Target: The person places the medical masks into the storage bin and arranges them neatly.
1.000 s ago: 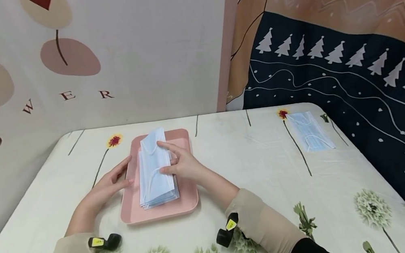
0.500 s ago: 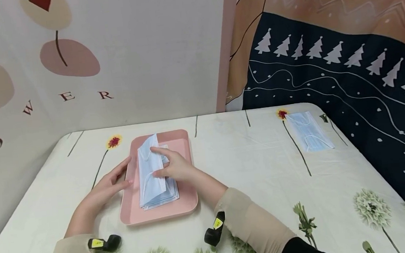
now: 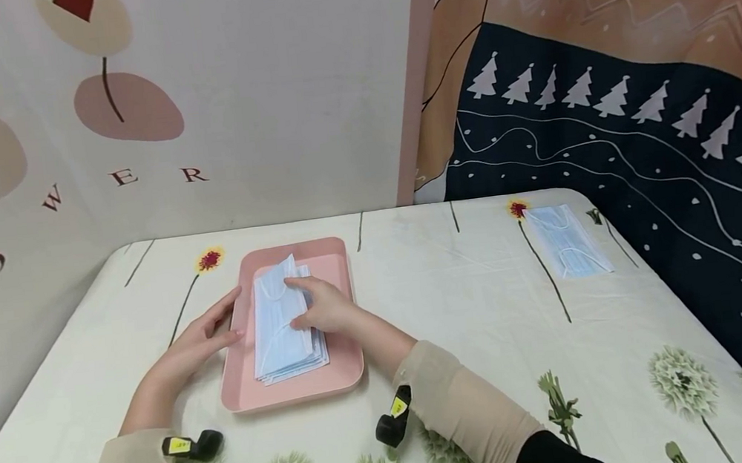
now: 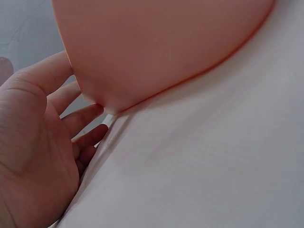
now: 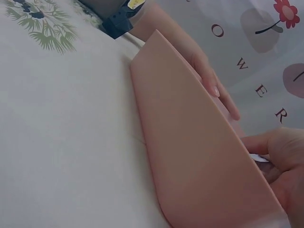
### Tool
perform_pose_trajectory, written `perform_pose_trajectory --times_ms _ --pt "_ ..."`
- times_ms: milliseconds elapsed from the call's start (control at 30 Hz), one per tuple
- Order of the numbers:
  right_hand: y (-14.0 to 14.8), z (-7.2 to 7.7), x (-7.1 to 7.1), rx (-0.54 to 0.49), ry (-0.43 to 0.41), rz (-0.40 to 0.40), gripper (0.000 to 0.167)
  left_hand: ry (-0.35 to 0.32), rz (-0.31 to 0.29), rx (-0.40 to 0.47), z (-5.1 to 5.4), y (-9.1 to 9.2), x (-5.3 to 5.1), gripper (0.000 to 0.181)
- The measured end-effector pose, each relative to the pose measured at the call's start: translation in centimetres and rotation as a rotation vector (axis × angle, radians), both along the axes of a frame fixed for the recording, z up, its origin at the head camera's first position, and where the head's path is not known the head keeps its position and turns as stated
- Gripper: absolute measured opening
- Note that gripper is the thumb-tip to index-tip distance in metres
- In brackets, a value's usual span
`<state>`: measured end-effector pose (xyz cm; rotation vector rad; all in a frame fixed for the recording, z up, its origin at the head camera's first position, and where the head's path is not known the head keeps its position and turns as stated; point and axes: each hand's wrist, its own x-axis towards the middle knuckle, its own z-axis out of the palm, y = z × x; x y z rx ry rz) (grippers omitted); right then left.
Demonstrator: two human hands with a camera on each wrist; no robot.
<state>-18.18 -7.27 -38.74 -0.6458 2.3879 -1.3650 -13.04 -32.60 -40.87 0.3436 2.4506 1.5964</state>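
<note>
Several light-blue pleated face masks (image 3: pixel 282 333) with white ear loops lie stacked lengthwise in a pink rectangular tray (image 3: pixel 241 389). My right hand (image 3: pixel 326 303) pinches the top mask by its right edge, with thumb and index finger on its upper face. That mask lies nearly flat over the pile, slightly askew. In the right wrist view, the tray wall (image 5: pixel 185 137) hides most of the masks. My left hand (image 3: pixel 197 341) rests against the tray's left rim, its fingers loosely extended. The left wrist view shows its fingertips (image 4: pixel 97 109) touching the tray's outer wall.
One more face mask (image 3: pixel 566 240) lies flat by itself near the table's far right corner. A white cloth with printed flowers covers the table (image 3: pixel 457 290). Patterned curtains (image 3: pixel 306 118) hang along the table's back and right sides.
The right hand has moved left and lowered the raised top mask toward the pile, where it now lies flatter. The left hand and tray have stayed in place.
</note>
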Motion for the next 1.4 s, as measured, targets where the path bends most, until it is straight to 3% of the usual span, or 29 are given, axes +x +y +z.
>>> perform_pose_trajectory --times_ms 500,933,1200,1400 --pt "0.0 -0.4 -0.1 0.14 0.031 -0.041 0.075 -0.003 0.008 -0.019 -0.4 -0.1 -0.2 0.077" --pt "-0.1 0.0 -0.6 0.24 0.005 -0.018 0.075 -0.009 0.013 -0.031 -0.4 -0.1 -0.1 0.077" --pt "0.0 0.2 -0.5 0.233 -0.005 -0.051 0.076 -0.003 0.011 -0.016 -0.2 0.0 0.0 0.077" --pt "0.5 0.9 -0.3 0.229 0.028 -0.03 0.077 -0.012 0.015 -0.026 0.0 0.1 0.1 0.077"
